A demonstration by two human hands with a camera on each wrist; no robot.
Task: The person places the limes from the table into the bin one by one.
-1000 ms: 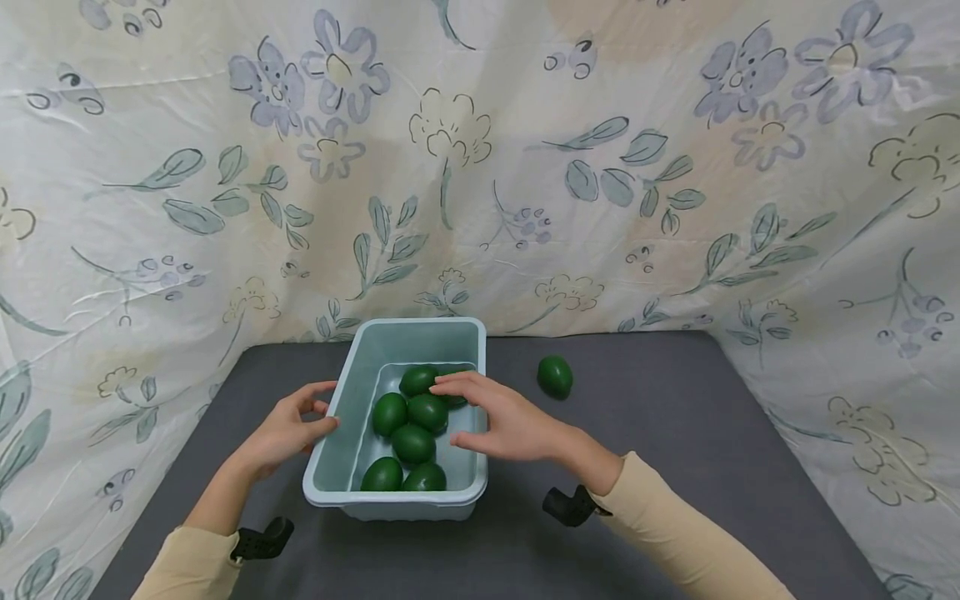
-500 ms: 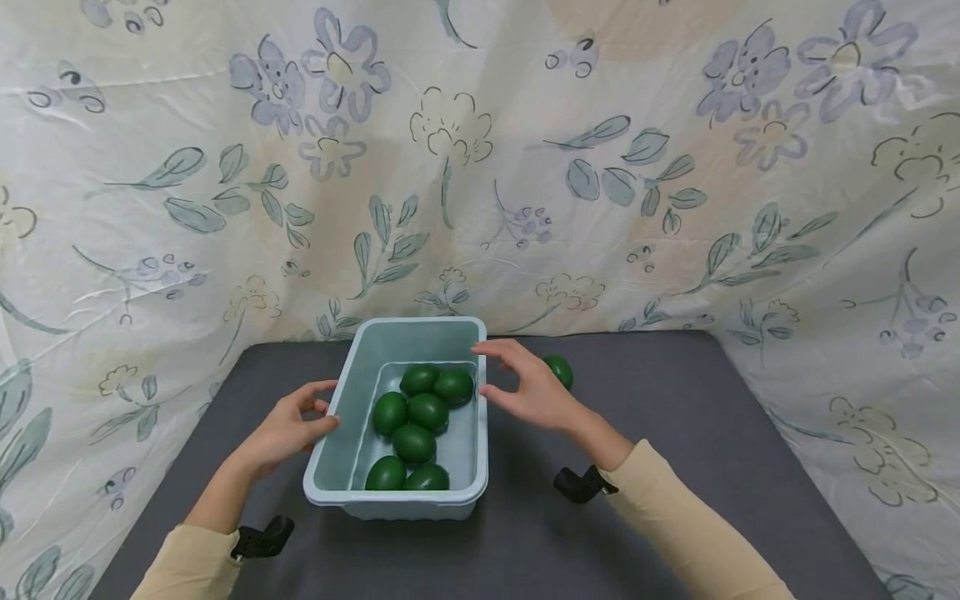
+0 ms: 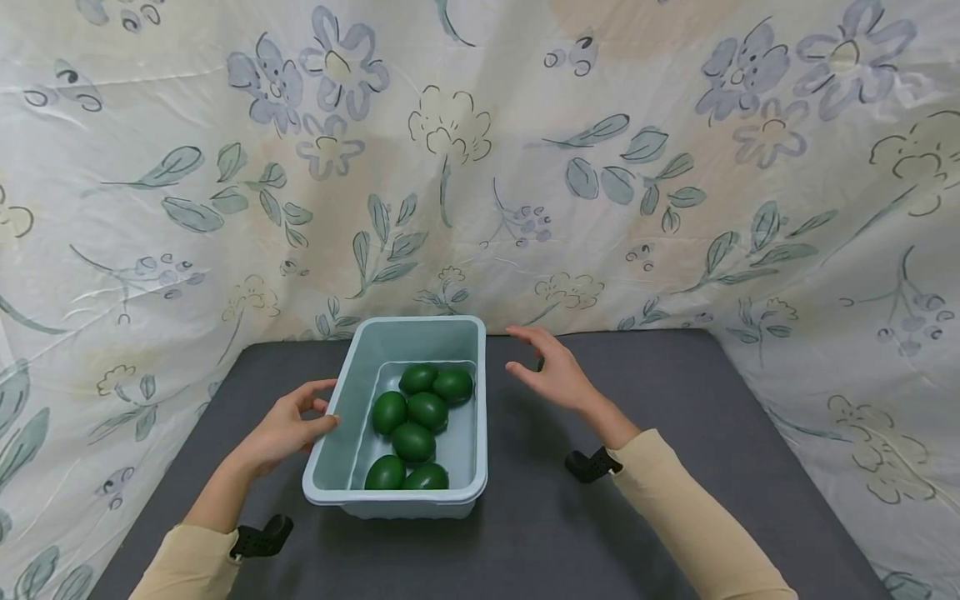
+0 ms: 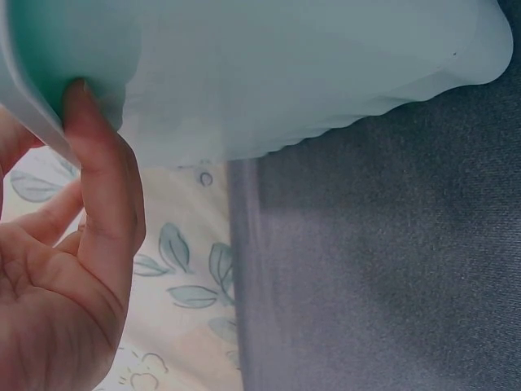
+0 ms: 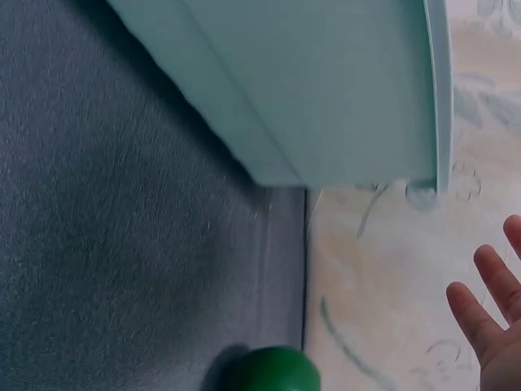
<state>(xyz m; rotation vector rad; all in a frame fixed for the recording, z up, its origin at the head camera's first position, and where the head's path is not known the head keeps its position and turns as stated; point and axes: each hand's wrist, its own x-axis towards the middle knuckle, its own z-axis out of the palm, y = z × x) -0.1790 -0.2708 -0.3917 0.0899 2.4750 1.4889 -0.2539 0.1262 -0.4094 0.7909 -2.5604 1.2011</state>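
Note:
A pale blue-green plastic bin stands on the dark table, holding several smooth, dark green, egg-shaped fruits. My left hand grips the bin's left rim; the left wrist view shows a finger against the outer wall below the rim. To the right of the bin, my right hand is held above the table, fingers spread and nothing in them. Behind that hand lies one loose green fruit, almost wholly hidden in the head view and cut off at the bottom of the right wrist view.
The dark grey tabletop runs back to a flowered cloth, which hangs behind and at both sides. Each wrist carries a black camera mount.
My right hand has drawn out of the bin, over its right rim, and moved right to the loose fruit, now covering most of it. The left hand keeps its place on the rim.

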